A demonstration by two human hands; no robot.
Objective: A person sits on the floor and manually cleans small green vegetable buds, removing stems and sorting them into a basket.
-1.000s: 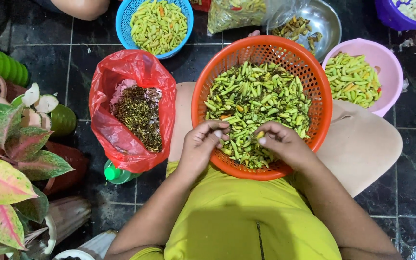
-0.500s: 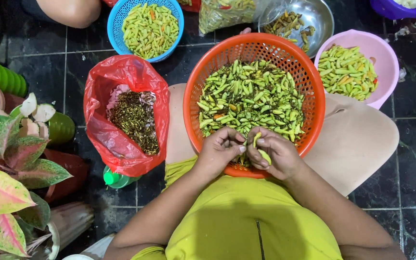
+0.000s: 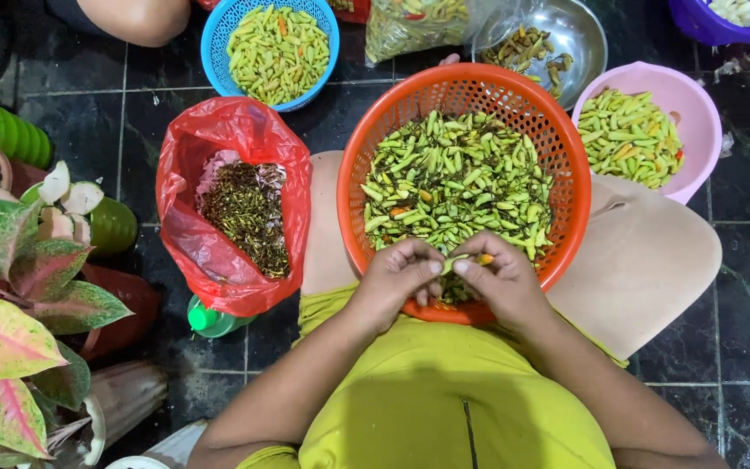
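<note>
Both hands, left hand [image 3: 397, 276] and right hand [image 3: 503, 280], pinch 1 green chili [image 3: 464, 259] over the orange basket [image 3: 566, 182], likely so stray bits drop inside.

two hands [image 3: 397, 276] [image 3: 503, 280], two baskets [image 3: 557, 143] [image 3: 219, 26], two bowls [image 3: 696, 113] [image 3: 588, 35], one red bag [image 3: 186, 165]

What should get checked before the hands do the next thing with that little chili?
1. Chili pinched at both ends by the left hand and right hand: ok.
2. Orange basket resting steady on the lap: ok.
3. Red bag of stems lies open beside the left knee: ok.
4. Pink bowl has room: ok, not heaped.
5. Stem already off the chili: cannot tell.
</note>
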